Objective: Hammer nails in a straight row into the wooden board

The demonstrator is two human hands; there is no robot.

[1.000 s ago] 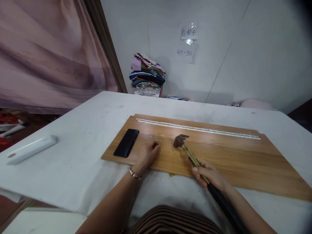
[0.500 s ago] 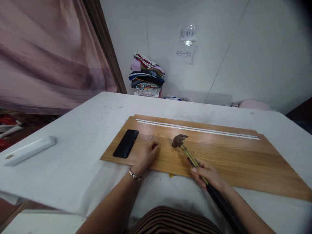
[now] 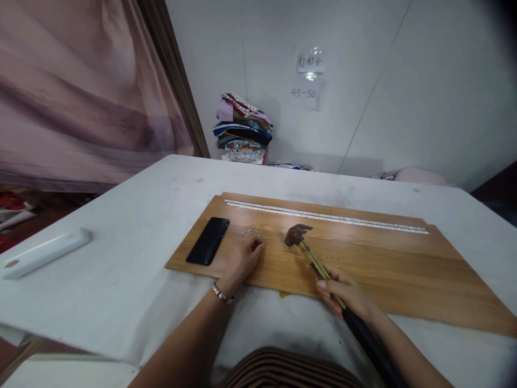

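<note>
My right hand (image 3: 345, 291) is closed round the handle of a claw hammer (image 3: 317, 262). Its rusty head is low over or on a wooden board (image 3: 404, 275); I cannot tell whether it touches. My left hand (image 3: 244, 257) rests on the board with thumb and fingers pinched together, and what they hold, if anything, is hidden. Just beyond those fingers lie a few loose nails (image 3: 249, 231). Small dark dots, perhaps nail heads or holes, run in a row right of the hammer head.
A black phone (image 3: 208, 241) lies on the board's left end. Two white measuring strips (image 3: 327, 216) run along its far side. Left on the white table (image 3: 121, 215) is a white plastic bar-shaped thing (image 3: 46, 253). Folded clothes (image 3: 243, 129) are stacked by the wall, and a curtain (image 3: 81, 97) hangs left.
Both hands and the hammer stay almost where they were. The whole view has shifted down very slightly.
</note>
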